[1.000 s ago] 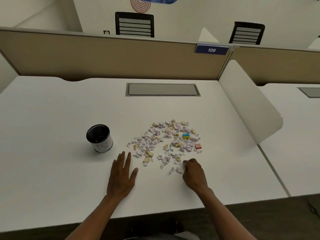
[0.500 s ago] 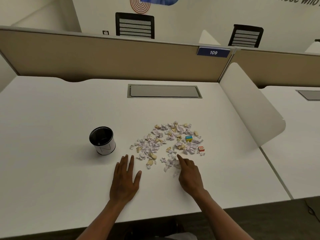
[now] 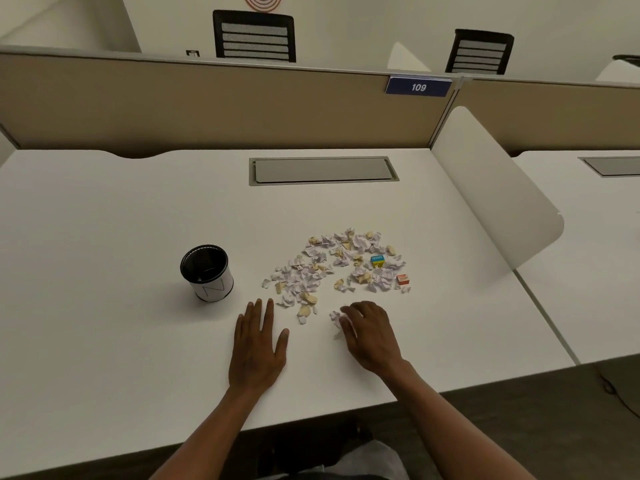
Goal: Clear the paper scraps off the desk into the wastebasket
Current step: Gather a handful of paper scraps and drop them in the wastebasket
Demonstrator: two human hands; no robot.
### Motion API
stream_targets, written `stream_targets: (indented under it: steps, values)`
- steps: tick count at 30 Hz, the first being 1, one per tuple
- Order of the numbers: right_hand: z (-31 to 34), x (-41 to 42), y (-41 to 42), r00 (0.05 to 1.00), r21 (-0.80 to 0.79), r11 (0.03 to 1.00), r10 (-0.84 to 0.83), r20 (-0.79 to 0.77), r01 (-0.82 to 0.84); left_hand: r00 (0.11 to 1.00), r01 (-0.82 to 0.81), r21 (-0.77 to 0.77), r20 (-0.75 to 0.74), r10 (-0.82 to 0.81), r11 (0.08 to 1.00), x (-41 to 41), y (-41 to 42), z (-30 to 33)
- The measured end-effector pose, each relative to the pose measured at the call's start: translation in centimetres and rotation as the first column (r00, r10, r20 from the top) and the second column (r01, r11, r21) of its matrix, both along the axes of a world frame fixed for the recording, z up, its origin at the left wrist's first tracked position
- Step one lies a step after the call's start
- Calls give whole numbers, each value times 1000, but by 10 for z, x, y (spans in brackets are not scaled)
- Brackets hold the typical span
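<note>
A pile of crumpled white and tan paper scraps lies spread on the white desk, right of centre. The small black-and-white wastebasket stands upright to the left of the pile, mouth open. My left hand lies flat on the desk, palm down and fingers apart, just in front of the pile's left edge. At the pile's near edge, my right hand has its fingers curled over a few white scraps that stick out past the fingertips.
A small blue-and-yellow box and a small red box sit among the scraps. A grey cable hatch is set into the desk behind. A white side divider stands to the right and a tan partition at the back.
My right hand has reached into the pile's near edge, curled its fingers and drawn a few scraps back toward me. The left hand has stayed flat on the desk.
</note>
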State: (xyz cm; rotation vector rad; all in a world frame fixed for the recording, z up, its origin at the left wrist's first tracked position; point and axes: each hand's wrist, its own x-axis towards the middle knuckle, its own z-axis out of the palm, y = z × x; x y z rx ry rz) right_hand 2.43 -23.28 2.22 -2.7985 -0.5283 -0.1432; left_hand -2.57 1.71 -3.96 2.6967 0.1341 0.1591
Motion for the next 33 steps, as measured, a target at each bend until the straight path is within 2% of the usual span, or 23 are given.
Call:
stream_targets:
  steps: [2, 5, 10, 12, 15, 17, 20, 22, 28, 31, 33]
  values:
    - [6, 4, -2, 998, 35, 998, -57, 24, 56, 1000, 9, 2, 10, -9, 1000, 0, -1, 1]
    - [15, 20, 0, 999, 36, 999, -38, -22, 38, 1000, 26, 5, 13, -27, 1000, -1, -1, 1]
    - [16, 53, 7, 948, -71, 989, 105, -299, -132, 999, 51, 26, 11, -51, 998, -4, -3, 5]
    - [11, 56, 6, 929, -114, 976, 135, -344, -184, 994, 103, 30, 33, -104, 994, -7, -7, 8]
    - [6, 48, -2, 943, -107, 973, 165, -290, -203, 988, 141, 6, 60, -141, 990, -10, -20, 13]
    - [5, 37, -10, 958, -33, 977, 198, -206, -209, 992, 113, -18, 59, -112, 993, -6, -29, 16]
    - [5, 22, -24, 991, 199, 977, 94, -97, -73, 995, 87, -35, 41, -86, 996, 8, -41, 21]
    - [7, 14, -38, 992, 309, 948, -47, -119, 82, 993, 118, -13, 10, -118, 993, 18, -47, 24]
    - [2, -7, -81, 959, 363, 894, -202, -197, 263, 964, 258, 17, -71, -256, 966, 15, -78, 16]
    - [1, -11, -94, 933, 380, 858, -269, -238, 345, 959, 279, -58, -25, -281, 959, 9, -95, 16]
    - [2, -9, -98, 913, 411, 821, -309, -265, 397, 974, 224, -132, 7, -225, 966, 10, -100, 19]
